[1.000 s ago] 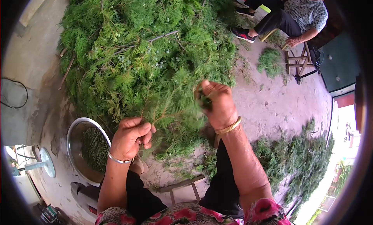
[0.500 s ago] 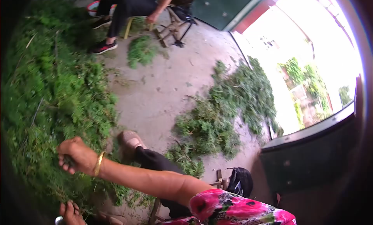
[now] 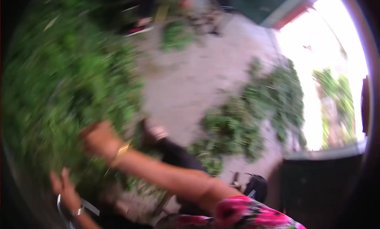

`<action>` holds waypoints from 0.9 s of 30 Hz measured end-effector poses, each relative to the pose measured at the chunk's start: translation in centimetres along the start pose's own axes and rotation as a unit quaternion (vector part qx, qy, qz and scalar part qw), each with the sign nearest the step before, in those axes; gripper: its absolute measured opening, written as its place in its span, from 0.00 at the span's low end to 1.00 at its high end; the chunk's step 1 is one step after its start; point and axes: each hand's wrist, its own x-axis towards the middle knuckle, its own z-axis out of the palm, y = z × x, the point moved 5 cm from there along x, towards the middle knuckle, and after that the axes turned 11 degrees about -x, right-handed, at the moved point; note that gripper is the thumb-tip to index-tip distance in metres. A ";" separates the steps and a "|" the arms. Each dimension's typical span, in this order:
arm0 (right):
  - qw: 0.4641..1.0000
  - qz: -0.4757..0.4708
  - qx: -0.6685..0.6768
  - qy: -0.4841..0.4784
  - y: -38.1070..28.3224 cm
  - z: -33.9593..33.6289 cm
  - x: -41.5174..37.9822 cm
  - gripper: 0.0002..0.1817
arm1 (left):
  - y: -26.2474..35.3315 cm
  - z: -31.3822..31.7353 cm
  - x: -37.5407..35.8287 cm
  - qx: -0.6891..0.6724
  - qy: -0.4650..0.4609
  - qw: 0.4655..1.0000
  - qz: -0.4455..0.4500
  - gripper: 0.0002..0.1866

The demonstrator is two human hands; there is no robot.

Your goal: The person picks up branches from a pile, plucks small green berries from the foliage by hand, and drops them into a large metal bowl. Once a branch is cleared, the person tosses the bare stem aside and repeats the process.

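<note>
A large heap of green feathery branches (image 3: 75,86) fills the left side of the head view. My right hand (image 3: 101,140), with a gold bracelet (image 3: 122,152) at the wrist, is over the heap's lower part. Its fingers are curled closed; blur hides whatever they hold. Below it, near the bottom left, my left hand (image 3: 68,191) has its fingers stretched out beside the greenery. A silver band (image 3: 78,211) circles the left wrist, and a curved shiny edge shows next to it, too blurred to name.
A second pile of branches (image 3: 233,122) lies on the concrete floor (image 3: 186,78) towards the bright doorway. A small green clump (image 3: 176,36) is near another person's shoe (image 3: 138,29). A black bag (image 3: 256,187) stands at the lower right, by a dark green door panel (image 3: 320,185).
The view has swung, shifting the scene rightward and blurring it. My left hand has come further into view, its fingers extended. My right hand remains curled over the heap.
</note>
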 end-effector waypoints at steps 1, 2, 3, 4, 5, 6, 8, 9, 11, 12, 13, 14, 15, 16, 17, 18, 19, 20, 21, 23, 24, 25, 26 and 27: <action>0.982 0.047 -0.075 -0.167 0.2 -0.8 -0.5 0.09 | -0.1 0.0 -0.4 -0.037 0.033 0.998 -0.049 0.14; 0.894 0.225 0.346 -0.172 0.6 0.2 -1.2 0.06 | -1.0 -0.8 0.1 -0.162 0.020 0.982 -0.095 0.12; 0.627 0.392 0.672 -0.044 0.9 0.6 -1.9 0.04 | -1.3 -1.2 0.5 -0.238 0.023 0.963 -0.126 0.12; 0.652 0.408 0.636 -0.060 0.5 0.1 -1.7 0.06 | 0.0 -0.6 0.4 -0.232 -0.007 0.964 -0.130 0.14; 0.654 0.432 0.617 -0.073 0.2 -0.3 -1.5 0.06 | 0.7 -0.3 0.7 -0.293 -0.048 0.947 -0.125 0.12; 0.640 0.440 0.623 -0.095 -0.2 0.0 -1.4 0.07 | 0.4 -0.8 1.0 -0.313 -0.055 0.938 -0.138 0.15; 0.642 0.457 0.605 -0.117 -0.9 0.6 -1.3 0.08 | 0.0 -1.4 1.7 -0.337 -0.081 0.919 -0.186 0.19; 0.647 0.454 0.598 -0.131 -1.2 0.4 -1.3 0.08 | -0.1 -1.5 2.0 -0.373 -0.107 0.901 -0.193 0.20; 0.652 0.449 0.592 -0.150 -2.1 1.2 -1.2 0.08 | -0.4 -2.5 2.5 -0.408 -0.127 0.882 -0.198 0.21; 0.653 0.451 0.584 -0.168 -2.4 1.6 -1.4 0.08 | -0.1 -2.4 2.4 -0.477 -0.168 0.838 -0.204 0.23; 0.655 0.453 0.576 -0.183 -2.7 2.0 -1.7 0.08 | 0.3 -2.2 2.2 -0.542 -0.211 0.787 -0.207 0.25; 0.655 0.453 0.576 -0.185 -2.9 2.3 -1.8 0.08 | 0.0 -2.4 2.0 -0.542 -0.209 0.787 -0.207 0.25; 0.653 0.449 0.576 -0.198 -3.2 2.7 -2.0 0.08 | 0.2 -2.6 1.8 -0.580 -0.235 0.759 -0.177 0.24; 0.652 0.445 0.576 -0.212 -3.5 3.1 -2.2 0.09 | 0.3 -2.8 1.6 -0.616 -0.261 0.729 -0.145 0.24; 0.651 0.444 0.577 -0.215 -3.9 3.4 -2.4 0.09 | 0.2 -3.0 1.6 -0.663 -0.281 0.678 -0.145 0.22; 0.642 0.448 0.577 -0.235 -4.4 3.8 -2.7 0.09 | 0.2 -3.1 1.5 -0.663 -0.279 0.679 -0.144 0.22; 0.632 0.451 0.576 -0.255 -4.8 4.1 -3.0 0.10 | 0.5 -3.1 1.2 -0.682 -0.290 0.654 -0.151 0.22; 0.632 0.450 0.575 -0.258 -5.2 4.5 -3.1 0.10 | 0.9 -3.0 0.8 -0.700 -0.301 0.628 -0.157 0.22; 0.637 0.438 0.575 -0.267 -5.7 4.9 -3.2 0.11 | 1.2 -3.0 0.5 -0.698 -0.293 0.636 -0.149 0.20; 0.637 0.417 0.585 -0.279 -6.5 5.5 -3.4 0.11 | 1.2 -3.2 -0.1 -0.688 -0.318 0.636 -0.143 0.20; 0.637 0.415 0.585 -0.281 -6.7 5.6 -3.2 0.11 | 1.3 -3.2 -0.3 -0.676 -0.347 0.636 -0.136 0.20; 0.648 0.409 0.582 -0.271 -6.7 5.4 -3.0 0.12 | 1.3 -3.3 -0.6 -0.670 -0.352 0.640 -0.130 0.21; 0.658 0.404 0.579 -0.260 -6.7 5.3 -2.8 0.13 | 1.2 -3.3 -1.0 -0.671 -0.352 0.640 -0.128 0.21; 0.660 0.404 0.579 -0.259 -6.5 5.3 -2.7 0.13 | 1.1 -3.2 -1.4 -0.674 -0.351 0.636 -0.138 0.21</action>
